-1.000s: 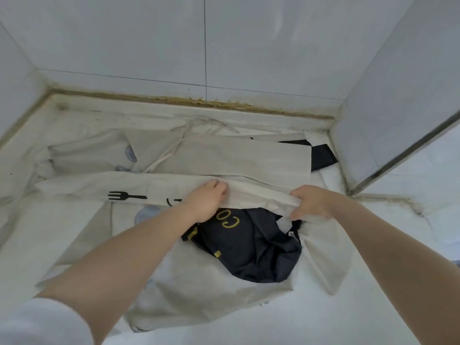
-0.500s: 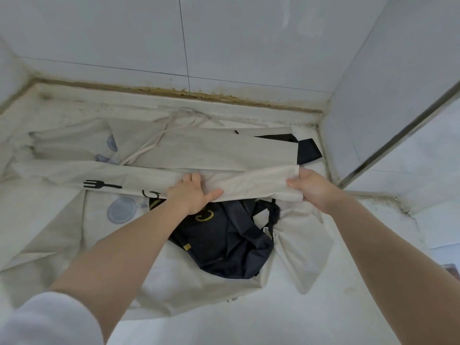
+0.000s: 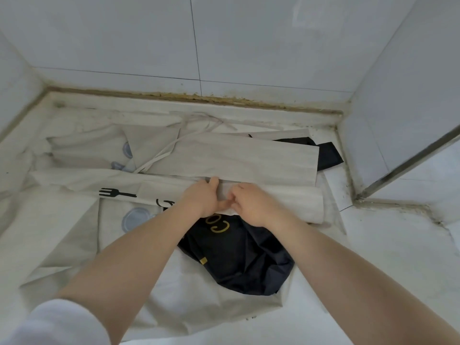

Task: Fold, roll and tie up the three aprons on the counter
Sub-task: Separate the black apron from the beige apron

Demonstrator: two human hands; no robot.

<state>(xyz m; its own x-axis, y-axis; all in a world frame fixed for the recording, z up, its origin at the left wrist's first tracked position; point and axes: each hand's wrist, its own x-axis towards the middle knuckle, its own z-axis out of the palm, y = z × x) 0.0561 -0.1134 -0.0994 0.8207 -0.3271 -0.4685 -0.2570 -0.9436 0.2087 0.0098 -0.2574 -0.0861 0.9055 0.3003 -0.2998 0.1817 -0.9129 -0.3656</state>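
Note:
A beige apron (image 3: 239, 160) with a black fork print (image 3: 117, 192) lies folded lengthwise across the counter, its ties (image 3: 199, 123) loose at the back. My left hand (image 3: 201, 199) and my right hand (image 3: 251, 205) grip its near folded edge side by side at the middle, fingers curled over the cloth. A dark navy apron (image 3: 239, 260) with gold letters lies crumpled just below my hands. Under both spreads another beige apron (image 3: 74, 245) with blue-grey round prints.
The white counter (image 3: 388, 257) sits in a tiled corner; a back wall (image 3: 199, 46) and a right wall (image 3: 408, 95) close it in. A metal-edged ledge (image 3: 408, 165) juts in at the right. A dirty sealant seam (image 3: 194, 97) runs along the back.
My right hand has slid left from the strip's right end to beside my left hand. The folded strip has rolled a little farther towards the back.

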